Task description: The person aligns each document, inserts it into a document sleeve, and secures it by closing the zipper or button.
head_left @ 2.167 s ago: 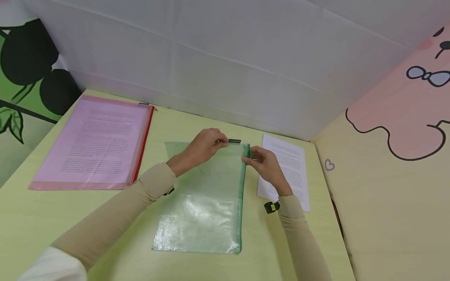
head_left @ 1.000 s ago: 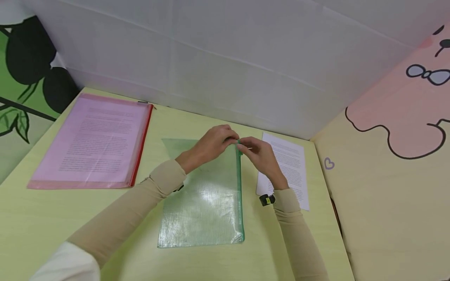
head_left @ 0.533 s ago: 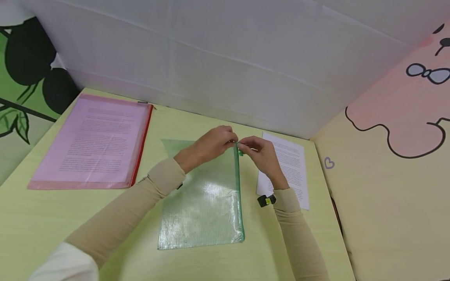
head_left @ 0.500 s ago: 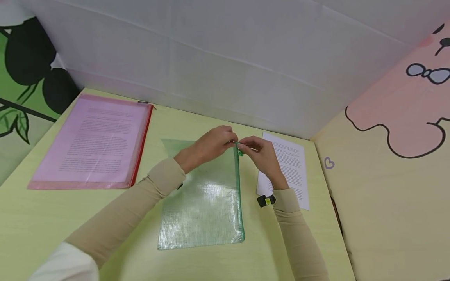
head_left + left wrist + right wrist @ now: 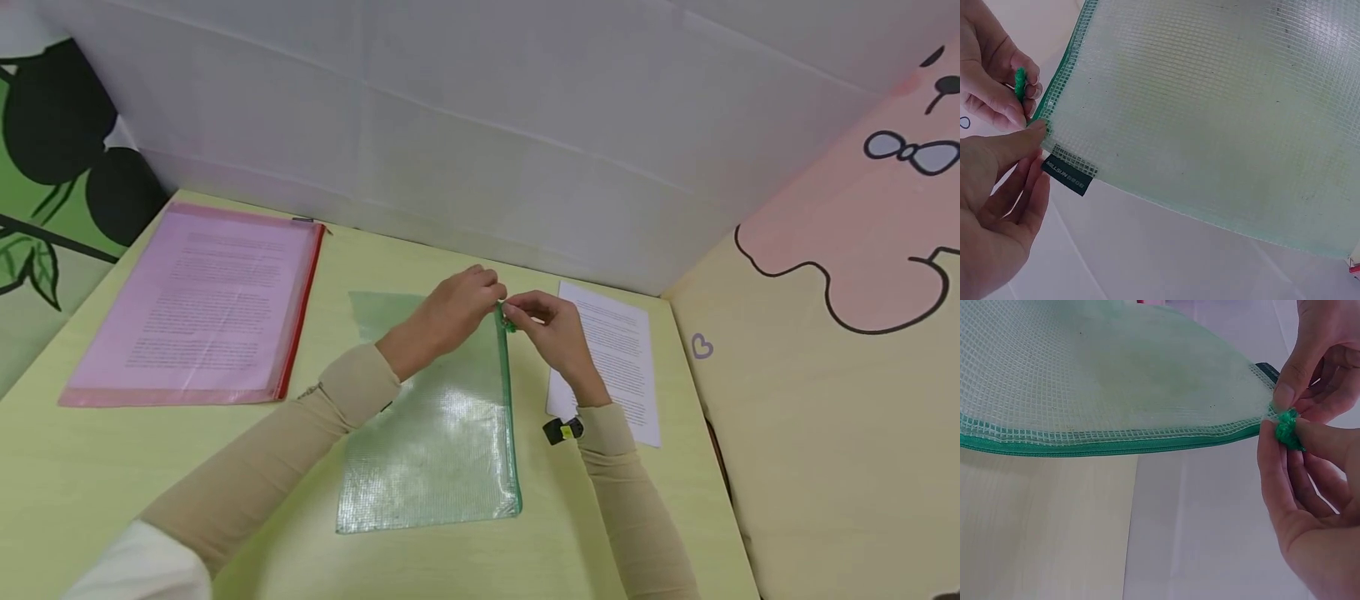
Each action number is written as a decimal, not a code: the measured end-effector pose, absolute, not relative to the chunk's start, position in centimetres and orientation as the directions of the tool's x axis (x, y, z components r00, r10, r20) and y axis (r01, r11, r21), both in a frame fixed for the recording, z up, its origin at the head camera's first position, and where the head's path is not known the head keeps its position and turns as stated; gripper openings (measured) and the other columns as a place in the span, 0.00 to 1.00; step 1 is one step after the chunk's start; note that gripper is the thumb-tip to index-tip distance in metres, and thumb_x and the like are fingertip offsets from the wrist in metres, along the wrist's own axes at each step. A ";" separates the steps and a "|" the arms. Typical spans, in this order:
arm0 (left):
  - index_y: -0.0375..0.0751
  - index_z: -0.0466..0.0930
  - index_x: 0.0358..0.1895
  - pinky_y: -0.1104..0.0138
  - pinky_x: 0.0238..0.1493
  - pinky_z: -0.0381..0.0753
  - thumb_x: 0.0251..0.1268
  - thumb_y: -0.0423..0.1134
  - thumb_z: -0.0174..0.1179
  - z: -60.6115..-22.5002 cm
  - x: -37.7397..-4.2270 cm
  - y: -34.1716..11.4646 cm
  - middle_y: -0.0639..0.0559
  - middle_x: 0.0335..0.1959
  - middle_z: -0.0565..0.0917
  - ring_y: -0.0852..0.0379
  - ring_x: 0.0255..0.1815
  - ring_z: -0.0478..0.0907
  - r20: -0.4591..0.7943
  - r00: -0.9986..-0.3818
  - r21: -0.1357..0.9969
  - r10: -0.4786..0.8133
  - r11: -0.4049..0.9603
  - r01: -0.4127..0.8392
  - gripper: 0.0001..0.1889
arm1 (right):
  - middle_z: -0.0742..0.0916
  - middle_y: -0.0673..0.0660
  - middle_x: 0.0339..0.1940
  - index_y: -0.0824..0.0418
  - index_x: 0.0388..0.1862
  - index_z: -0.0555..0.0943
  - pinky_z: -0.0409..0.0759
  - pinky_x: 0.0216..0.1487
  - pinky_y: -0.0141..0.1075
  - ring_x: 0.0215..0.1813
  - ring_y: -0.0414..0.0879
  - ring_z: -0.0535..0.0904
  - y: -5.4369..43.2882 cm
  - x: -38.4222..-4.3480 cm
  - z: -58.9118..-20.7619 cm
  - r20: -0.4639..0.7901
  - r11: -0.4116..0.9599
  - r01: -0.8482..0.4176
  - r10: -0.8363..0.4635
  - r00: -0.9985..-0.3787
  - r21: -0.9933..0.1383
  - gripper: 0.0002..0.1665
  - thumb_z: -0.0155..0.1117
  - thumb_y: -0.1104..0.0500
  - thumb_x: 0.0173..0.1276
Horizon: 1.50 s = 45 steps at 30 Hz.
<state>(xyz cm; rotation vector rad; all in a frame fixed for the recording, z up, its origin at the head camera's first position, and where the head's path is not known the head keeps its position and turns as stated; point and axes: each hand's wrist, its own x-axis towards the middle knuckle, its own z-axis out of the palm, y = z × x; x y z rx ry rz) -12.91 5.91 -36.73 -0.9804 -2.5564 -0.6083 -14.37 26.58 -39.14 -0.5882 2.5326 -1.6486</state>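
Observation:
A translucent green mesh zipper pouch [image 5: 427, 458] lies in front of me, its far right corner raised between my hands. My left hand [image 5: 453, 312] pinches that corner between thumb and fingers, beside a black label [image 5: 1071, 176]. At the same corner, my right hand [image 5: 555, 332] pinches the end of the green zipper [image 5: 1116, 449] with thumb and forefinger. A knotted green cord pull [image 5: 1287, 430] sits at these fingertips; the slider itself is hidden. Both hands nearly meet, as the right wrist view shows.
To the left lies a pink zipper pouch [image 5: 217, 300] with a printed sheet inside and a red zipper. A printed white sheet [image 5: 611, 350] lies right of the green pouch, partly behind my right hand. A pale wall [image 5: 450, 125] borders the yellow table [image 5: 300, 500] at the back.
My left hand has moved right along the pouch's far edge to the corner, covering the label in the head view. My right hand has shifted slightly left and away from me, closing on the corner.

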 end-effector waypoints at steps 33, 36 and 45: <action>0.34 0.84 0.42 0.65 0.49 0.80 0.69 0.27 0.65 -38.0 -13.2 4.8 0.46 0.40 0.82 0.49 0.44 0.76 0.473 -0.690 0.385 0.548 0.576 0.721 0.03 | 0.88 0.64 0.40 0.68 0.47 0.86 0.86 0.47 0.37 0.42 0.55 0.85 26.5 -14.6 -39.5 0.196 0.267 -0.329 -0.425 -0.884 -0.906 0.08 0.65 0.64 0.74; 0.34 0.84 0.42 0.65 0.49 0.81 0.69 0.27 0.65 -38.0 -13.2 4.6 0.47 0.39 0.83 0.49 0.44 0.78 0.480 -0.690 0.401 0.542 0.564 0.722 0.03 | 0.88 0.66 0.41 0.70 0.48 0.85 0.85 0.47 0.36 0.42 0.56 0.85 26.5 -14.6 -39.5 0.196 0.258 -0.322 -0.416 -0.888 -0.911 0.09 0.65 0.65 0.75; 0.33 0.84 0.42 0.63 0.47 0.82 0.67 0.26 0.66 -38.0 -13.6 4.4 0.45 0.38 0.84 0.48 0.43 0.81 0.479 -0.713 0.433 0.513 0.568 0.700 0.03 | 0.89 0.63 0.40 0.67 0.47 0.87 0.85 0.49 0.37 0.42 0.51 0.86 26.0 -14.2 -39.3 0.149 0.292 -0.258 -0.349 -0.925 -0.921 0.11 0.67 0.59 0.74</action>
